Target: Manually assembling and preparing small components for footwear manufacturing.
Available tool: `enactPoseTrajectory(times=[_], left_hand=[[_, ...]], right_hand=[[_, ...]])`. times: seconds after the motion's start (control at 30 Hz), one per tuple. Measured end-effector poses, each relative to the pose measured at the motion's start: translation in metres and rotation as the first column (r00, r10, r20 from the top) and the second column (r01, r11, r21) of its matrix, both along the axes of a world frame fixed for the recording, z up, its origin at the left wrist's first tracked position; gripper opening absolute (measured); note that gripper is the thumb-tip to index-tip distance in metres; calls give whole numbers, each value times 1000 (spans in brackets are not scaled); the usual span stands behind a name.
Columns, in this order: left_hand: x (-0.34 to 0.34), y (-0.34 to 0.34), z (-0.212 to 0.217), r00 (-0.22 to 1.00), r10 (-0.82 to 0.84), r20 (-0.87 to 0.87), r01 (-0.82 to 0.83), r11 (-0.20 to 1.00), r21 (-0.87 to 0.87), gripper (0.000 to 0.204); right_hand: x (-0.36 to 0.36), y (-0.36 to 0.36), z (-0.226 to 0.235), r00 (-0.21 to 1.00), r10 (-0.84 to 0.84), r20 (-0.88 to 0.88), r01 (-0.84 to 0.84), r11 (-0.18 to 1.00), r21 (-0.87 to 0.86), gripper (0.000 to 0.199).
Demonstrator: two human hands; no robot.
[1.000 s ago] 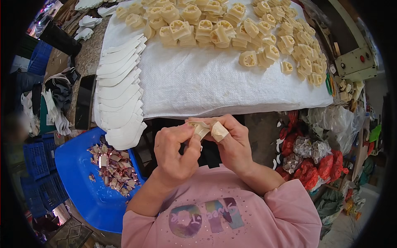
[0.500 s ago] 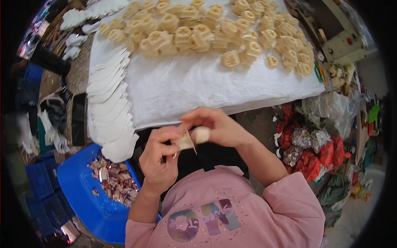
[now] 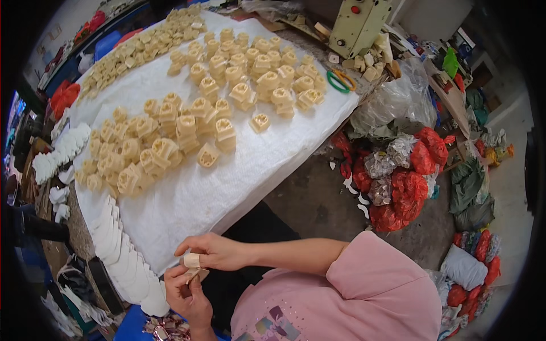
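Note:
My left hand (image 3: 185, 300) is closed on a thin cream-coloured piece (image 3: 195, 274), pinched between thumb and fingers. Just above it is my right hand (image 3: 219, 253), its fingers curled against the same spot. At the right fingertips shows a cream band-like patch (image 3: 192, 260); whether it is wrapped round a finger or held, I cannot tell. Both hands are just off the front edge of a white-covered table (image 3: 236, 176). Beside the left hand, white sole-shaped sheets (image 3: 116, 250) overlap in a long row.
Stacked cream pieces with cut-out openings (image 3: 168, 150) cover much of the table. Flatter cream bits (image 3: 139, 54) lie along its far side. A blue bin (image 3: 133, 325) with shiny reddish scraps stands low left. Red and clear plastic bags (image 3: 404, 193) are heaped on the floor at right.
The view has swung to the right, so table and hands appear further left. My hands are closer together around the cream piece, and the right fingers now overlap the left ones.

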State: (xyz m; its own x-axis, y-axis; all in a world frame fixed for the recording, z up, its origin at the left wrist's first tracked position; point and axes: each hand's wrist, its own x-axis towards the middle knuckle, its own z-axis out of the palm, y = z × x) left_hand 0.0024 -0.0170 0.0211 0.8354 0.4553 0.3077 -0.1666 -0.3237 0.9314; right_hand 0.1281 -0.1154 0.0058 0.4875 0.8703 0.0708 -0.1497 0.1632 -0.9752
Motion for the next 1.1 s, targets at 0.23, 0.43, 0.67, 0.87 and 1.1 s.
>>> enactPoseTrajectory(times=[0.23, 0.43, 0.67, 0.87, 1.1], left_hand=[[20, -12, -2, 965, 260, 13, -245, 924, -295, 17], [25, -15, -8, 981, 194, 14, -175, 912, -372, 14], [20, -13, 5, 986, 164, 2, -152, 915, -374, 14], [17, -13, 11, 992, 123, 41, -121, 992, -47, 20], [9, -1, 11, 974, 63, 218, -173, 831, 528, 9]], right_hand=[[12, -10, 4, 987, -61, 152, 35, 985, 169, 21], [-4, 3, 5, 825, -305, 475, 279, 952, 127, 14], [-4, -1, 11, 836, -353, 421, 275, 932, 235, 15], [-1, -7, 19, 982, -147, 117, 116, 965, 234, 19], [21, -18, 15, 950, 260, -172, -254, 966, 58, 38]])
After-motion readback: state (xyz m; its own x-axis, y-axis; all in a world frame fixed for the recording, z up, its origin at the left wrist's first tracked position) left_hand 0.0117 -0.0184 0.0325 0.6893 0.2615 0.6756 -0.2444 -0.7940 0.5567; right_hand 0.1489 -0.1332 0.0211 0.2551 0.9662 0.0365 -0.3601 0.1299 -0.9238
